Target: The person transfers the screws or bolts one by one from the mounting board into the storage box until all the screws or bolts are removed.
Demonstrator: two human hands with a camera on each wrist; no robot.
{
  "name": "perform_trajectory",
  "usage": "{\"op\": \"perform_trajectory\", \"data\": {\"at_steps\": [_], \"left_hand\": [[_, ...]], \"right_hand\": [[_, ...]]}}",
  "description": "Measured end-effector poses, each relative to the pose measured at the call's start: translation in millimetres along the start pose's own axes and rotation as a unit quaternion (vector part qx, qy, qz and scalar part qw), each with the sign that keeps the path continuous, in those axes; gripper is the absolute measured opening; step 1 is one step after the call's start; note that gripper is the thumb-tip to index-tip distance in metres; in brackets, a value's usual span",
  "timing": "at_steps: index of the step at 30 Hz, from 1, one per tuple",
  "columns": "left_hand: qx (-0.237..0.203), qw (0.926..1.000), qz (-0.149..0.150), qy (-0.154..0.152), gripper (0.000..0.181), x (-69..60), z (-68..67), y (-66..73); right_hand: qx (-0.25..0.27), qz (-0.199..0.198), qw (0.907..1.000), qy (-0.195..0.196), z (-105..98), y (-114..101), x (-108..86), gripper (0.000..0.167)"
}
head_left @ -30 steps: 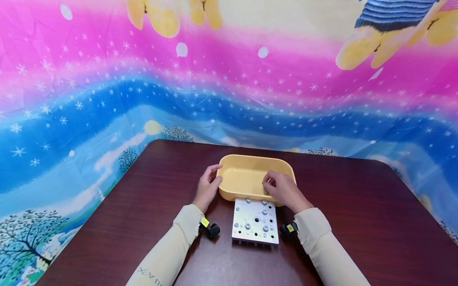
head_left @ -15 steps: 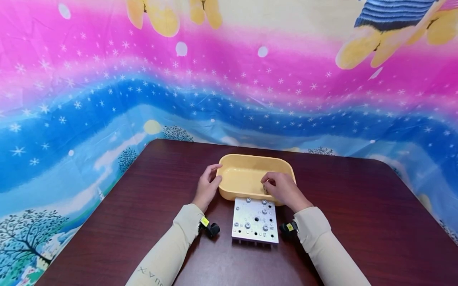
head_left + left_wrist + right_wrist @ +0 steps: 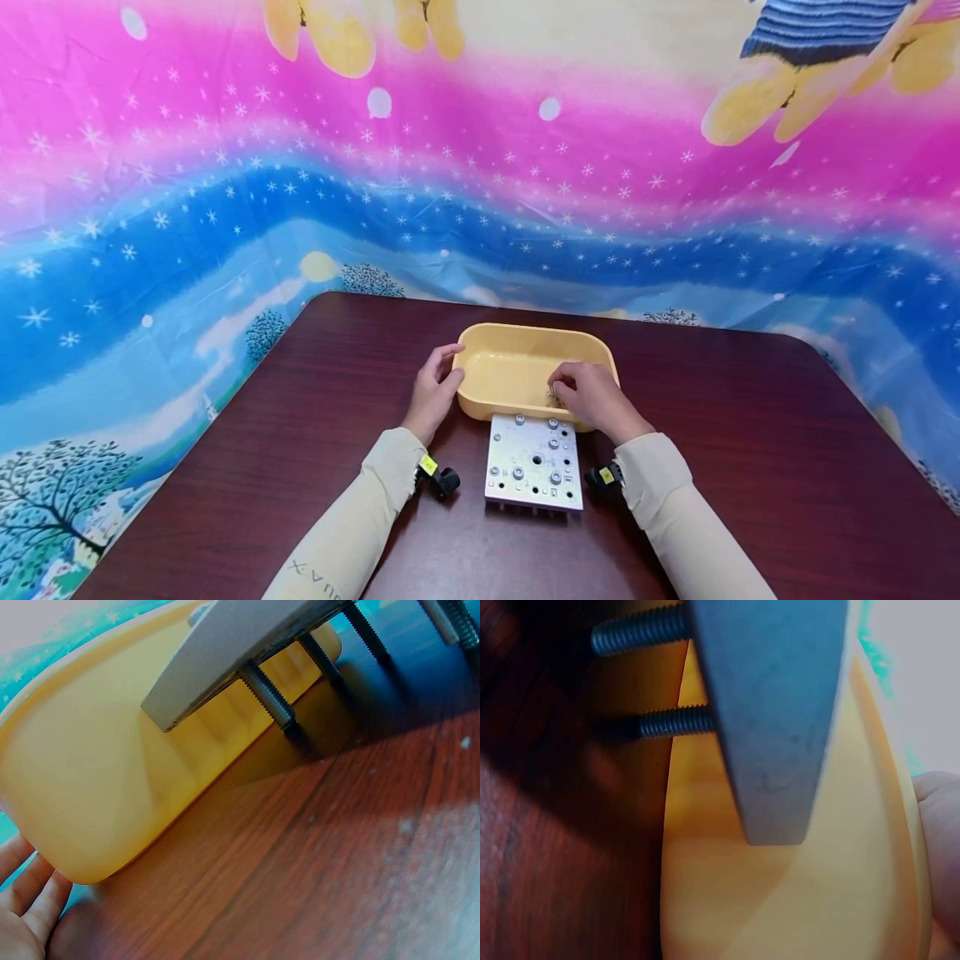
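Note:
A yellow plastic bin (image 3: 495, 379) stands on the table. My left hand (image 3: 435, 392) is at its left end, with fairly straight fingers touching the outer wall, as the left wrist view also shows. My right hand (image 3: 596, 397) reaches over the near right rim. Its thumb and curled fingertips pinch at small silvery screws (image 3: 553, 395) low inside the bin; how many is hidden. In front of the bin, a metal plate (image 3: 525, 454) with holes and socket-head bolts (image 3: 518, 473) leans over the near rim. Threaded bolt ends (image 3: 268, 696) stick out beneath it.
The dark red-brown table (image 3: 750, 433) stretches out on both sides. A printed cloth (image 3: 480, 167) hangs behind its far edge. Wrist cameras (image 3: 447, 482) sit on both wrists, close to the plate's sides.
The fingers of my right hand have shifted slightly around the small screws in the bin. My left hand, the bin and the plate hold their places.

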State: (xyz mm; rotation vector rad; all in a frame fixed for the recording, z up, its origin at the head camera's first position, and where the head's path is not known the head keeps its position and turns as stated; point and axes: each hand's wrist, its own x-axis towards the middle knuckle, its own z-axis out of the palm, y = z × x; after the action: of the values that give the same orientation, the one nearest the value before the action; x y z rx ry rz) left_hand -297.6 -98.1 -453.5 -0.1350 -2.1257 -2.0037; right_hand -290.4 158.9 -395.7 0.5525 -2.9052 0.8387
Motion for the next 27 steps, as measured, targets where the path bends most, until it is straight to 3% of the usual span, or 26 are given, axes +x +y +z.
{"op": "perform_trajectory", "data": {"at_steps": [27], "left_hand": [[0.002, 1.0, 0.002, 0.003, 0.036, 0.3, 0.9, -1.4]], "right_hand": [[-0.006, 0.0, 1.0, -0.002, -1.2, -1.4, -0.6, 0.014]]}}
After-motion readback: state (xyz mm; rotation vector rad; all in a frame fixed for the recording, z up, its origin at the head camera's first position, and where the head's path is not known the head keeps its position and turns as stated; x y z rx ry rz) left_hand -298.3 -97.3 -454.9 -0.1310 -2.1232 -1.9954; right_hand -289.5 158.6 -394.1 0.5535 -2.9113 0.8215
